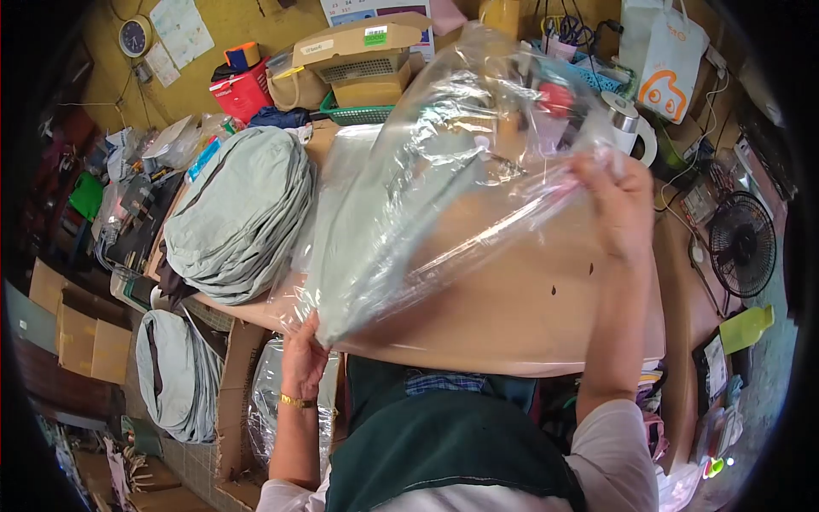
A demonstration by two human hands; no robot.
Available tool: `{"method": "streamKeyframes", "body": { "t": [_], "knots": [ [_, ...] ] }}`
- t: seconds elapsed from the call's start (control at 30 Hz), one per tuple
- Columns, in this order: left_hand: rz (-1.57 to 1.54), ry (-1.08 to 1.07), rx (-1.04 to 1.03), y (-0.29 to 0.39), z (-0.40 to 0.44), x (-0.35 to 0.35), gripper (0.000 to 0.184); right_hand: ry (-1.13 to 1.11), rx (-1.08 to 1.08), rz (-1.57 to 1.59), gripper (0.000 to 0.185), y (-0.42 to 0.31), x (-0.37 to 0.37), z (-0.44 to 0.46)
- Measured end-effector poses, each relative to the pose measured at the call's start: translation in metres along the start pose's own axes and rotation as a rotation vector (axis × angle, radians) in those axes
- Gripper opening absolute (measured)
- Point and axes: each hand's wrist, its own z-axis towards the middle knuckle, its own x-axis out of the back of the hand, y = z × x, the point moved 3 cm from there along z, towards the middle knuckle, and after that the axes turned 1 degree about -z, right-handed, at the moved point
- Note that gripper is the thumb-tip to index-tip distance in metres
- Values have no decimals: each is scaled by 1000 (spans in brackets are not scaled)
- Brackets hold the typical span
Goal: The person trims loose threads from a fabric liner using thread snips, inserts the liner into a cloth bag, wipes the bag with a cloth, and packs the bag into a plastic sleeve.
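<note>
A large clear plastic bag (512, 230) is stretched up and across the table in front of me. Pale grey-green folded cloth (384, 230) shows through its left part. My left hand (305, 363) is closed on the bag's lower left corner, where the cloth comes to a point; whether the fingers grip the cloth too I cannot tell. Higher up on the right, my right hand (618, 205) pinches the bag's edge, pulling the film taut. Just left of the bag lies a thick stack of grey-green folded cloth (243, 209).
The brown table (529, 333) has a rounded front edge close to my body. Behind the bag stand cardboard boxes (367, 72) and a steel jug (623, 119). A black fan (742, 243) is at right. More folded cloth (175, 375) and an open carton (239, 401) sit lower left.
</note>
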Motion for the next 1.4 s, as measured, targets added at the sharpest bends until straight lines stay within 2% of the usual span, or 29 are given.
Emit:
{"method": "streamKeyframes", "body": {
  "t": [0.07, 0.1, 0.13, 0.17, 0.23, 0.27, 0.3, 0.33, 0.37, 0.4, 0.43, 0.47, 0.5, 0.57, 0.63, 0.67, 0.7, 0.77, 0.87, 0.9, 0.97, 1.0, 1.07, 1.1, 1.13, 1.17, 1.27, 1.33, 1.4],
  "knots": [
    [110, 138, 55, -14, -5, 2, 36, 105, -147, -223, 11, 60, 85, -13],
    [166, 0, 24, -25, -9, 15, 33, 47, -259, -338, 13, 93, 117, -39],
    [319, 61, 162, -38, -15, 22, 32, -14, -374, -453, 15, 120, 136, -75],
    [432, 41, 165, -50, -24, 23, 30, 61, -625, -589, 10, 136, 145, -108],
    [541, 22, 178, -54, -32, 21, 30, 163, -836, -315, 20, 176, 177, -174],
    [829, -53, 217, -36, -34, 21, 31, 164, -843, -320, 20, 176, 198, -188],
    [1121, -134, 253, -18, -37, 25, 32, 273, -632, -471, 26, 168, 221, -196],
    [1314, -38, 130, 11, -36, 37, 33, 385, -417, -611, 33, 159, 232, -204],
    [1499, 57, -9, 35, -36, 40, 35, 437, -242, -1014, 34, 126, 225, -197],
    [1567, 104, -231, 59, -40, 11, 36, 472, -47, -1417, 36, 74, 207, -176],
    [1618, 154, -456, 77, -37, -22, 36, 536, 83, -1380, 36, 30, 159, -150],
    [1594, 33, -591, 73, -26, -43, 39, 594, 215, -1345, 37, -15, 112, -123],
    [1561, -91, -725, 62, -15, -67, 42, 526, 294, -1181, 37, -29, 75, -111],
    [1649, -303, -722, 11, 4, -127, 57, 138, 264, -884, 40, -12, -6, -109],
    [1820, -332, -895, -55, 33, -142, 69, -308, 104, -825, 45, 26, -81, -113],
    [1813, -354, -907, -75, 47, -138, 69, -425, 35, -917, 48, 51, -103, -113],
    [1900, -356, -847, -93, 59, -129, 72, -455, 33, -1197, 60, 76, -108, -106],
    [1976, -320, -753, -102, 67, -121, 75, -335, -234, -1374, 74, 148, -56, -100],
    [2010, -295, -662, -98, 64, -123, 76, 33, -644, -1722, 75, 189, 131, -133],
    [2011, -294, -673, -98, 65, -123, 76, 125, -868, -1747, 72, 215, 199, -158],
    [2008, -293, -681, -99, 65, -123, 77, 410, -1235, -1843, 58, 160, 228, -166],
    [2018, -289, -681, -100, 65, -123, 77, 414, -1239, -1844, 58, 134, 222, -159],
    [2033, -288, -683, -102, 66, -123, 78, 534, -744, -1658, 55, 81, 178, -122],
    [2034, -280, -687, -102, 65, -124, 78, 511, -363, -1599, 46, 56, 137, -100],
    [2038, -273, -693, -101, 64, -125, 78, 386, -59, -1302, 44, 56, 109, -79],
    [2045, -275, -697, -101, 63, -125, 78, 228, -107, -1162, 46, 63, 62, -70],
    [2065, -271, -691, -102, 64, -126, 79, -341, -209, -1435, 50, 77, -73, -34],
    [2059, -277, -655, -101, 63, -125, 79, -620, -168, -1353, 65, 162, -97, -21],
    [2062, -279, -633, -103, 59, -124, 78, -507, -426, -1512, 75, 203, -38, -7]
  ]
}}
